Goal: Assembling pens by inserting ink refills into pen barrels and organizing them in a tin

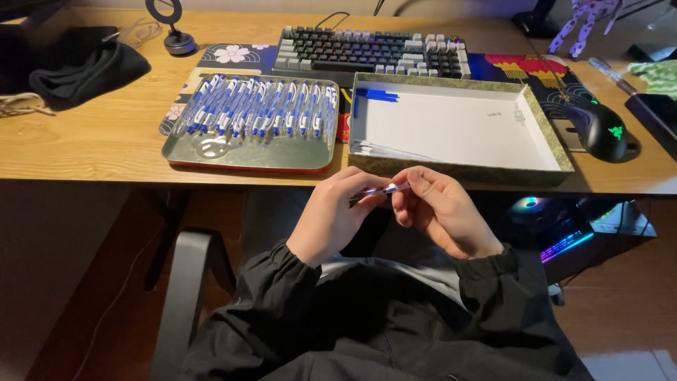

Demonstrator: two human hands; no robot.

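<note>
1. A white-lined box (458,127) is seen beyond the fingers, a few blue pens (377,94) inside.
2. A metal tray (211,152) of pens lies beyond-left.
3. A pen (381,190) is pinched between left hand (331,219) and right hand (441,208) fingertips.

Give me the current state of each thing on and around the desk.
Pen: held between both hands.
Left hand: gripping the pen.
Right hand: gripping the pen.
Metal tray: holds a row of pens.
White box: open, a few blue pieces inside.
Keyboard: backlit.
Mouse: lit.
</note>
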